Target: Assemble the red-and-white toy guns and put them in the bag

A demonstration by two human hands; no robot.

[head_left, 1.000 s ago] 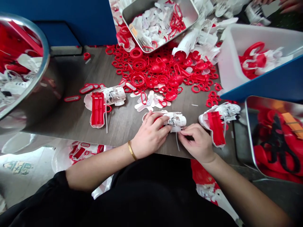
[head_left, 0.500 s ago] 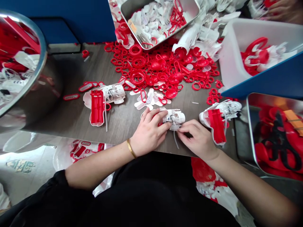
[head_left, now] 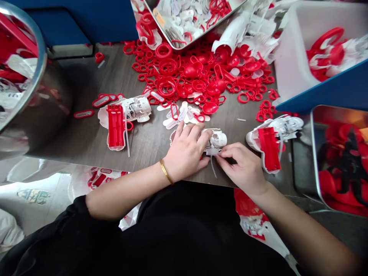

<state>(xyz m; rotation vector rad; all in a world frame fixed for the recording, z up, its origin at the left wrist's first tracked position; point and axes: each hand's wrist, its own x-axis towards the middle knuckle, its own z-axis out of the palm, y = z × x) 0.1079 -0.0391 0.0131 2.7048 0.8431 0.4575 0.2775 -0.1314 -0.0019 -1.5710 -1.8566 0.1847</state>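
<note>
I have left hand (head_left: 188,151) draped over middle white shell (head_left: 218,140) near desk (head_left: 156,143) front edge, fingers extended; can't tell if it grips. My right hand (head_left: 241,165) brings thumb and forefinger nearly together at shell's lower right corner; can't tell what they pinch, if anything. Pale strip (head_left: 213,167) sticks out below shell. White-and-red left assembly (head_left: 116,126) and right assembly (head_left: 270,147) lie well apart, either side.
</note>
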